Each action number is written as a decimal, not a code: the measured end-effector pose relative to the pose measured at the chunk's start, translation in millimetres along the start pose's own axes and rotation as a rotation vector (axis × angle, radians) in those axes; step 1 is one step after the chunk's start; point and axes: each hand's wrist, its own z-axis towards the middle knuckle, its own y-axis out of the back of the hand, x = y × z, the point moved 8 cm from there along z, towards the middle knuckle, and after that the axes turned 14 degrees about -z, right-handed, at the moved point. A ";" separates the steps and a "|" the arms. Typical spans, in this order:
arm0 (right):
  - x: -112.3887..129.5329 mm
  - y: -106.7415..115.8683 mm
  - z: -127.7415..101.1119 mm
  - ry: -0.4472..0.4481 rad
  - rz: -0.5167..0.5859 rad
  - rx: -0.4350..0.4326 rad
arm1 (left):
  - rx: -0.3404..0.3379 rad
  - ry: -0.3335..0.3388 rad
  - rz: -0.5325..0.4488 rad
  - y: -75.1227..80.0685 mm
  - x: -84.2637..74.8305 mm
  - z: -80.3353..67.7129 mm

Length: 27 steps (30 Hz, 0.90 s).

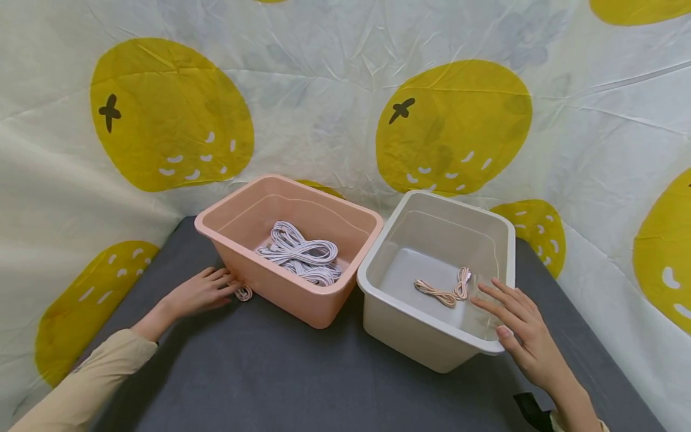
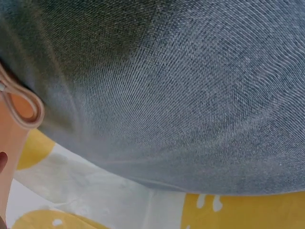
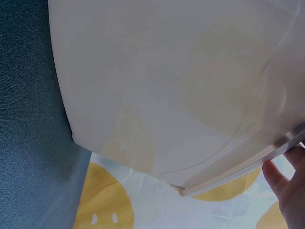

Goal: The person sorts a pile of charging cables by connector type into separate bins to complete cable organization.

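Note:
My left hand (image 1: 202, 292) reaches low beside the pink bin (image 1: 283, 297), its fingers fairly straight. At its fingertips, against the bin's outer side, lies a small coiled cable (image 1: 244, 293). The left wrist view shows that cable's loop (image 2: 35, 112) in front of the pink wall, with a fingertip below and apart from it. My right hand (image 1: 523, 336) is at the right rim of the beige bin (image 1: 415, 336), fingers spread over the inside. In the right wrist view its thumb is by the rim (image 3: 228, 174); contact is unclear.
White bundled cables (image 1: 302, 252) pile up inside the pink bin. One light-brown tied cable (image 1: 445, 296) lies in the beige bin. Both bins stand side by side on a dark grey cloth-covered table (image 1: 324, 384), before a patterned curtain (image 1: 324, 108).

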 end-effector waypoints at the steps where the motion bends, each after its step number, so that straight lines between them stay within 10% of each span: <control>1: 0.0 0.0 -0.2 0.000 -0.001 0.000 | 0.007 0.004 0.004 -2.0 0.3 0.0; 27: -1.3 -1.0 -0.9 -0.018 -0.009 0.026 | 0.051 -0.017 -0.059 -22.7 -6.0 -1.3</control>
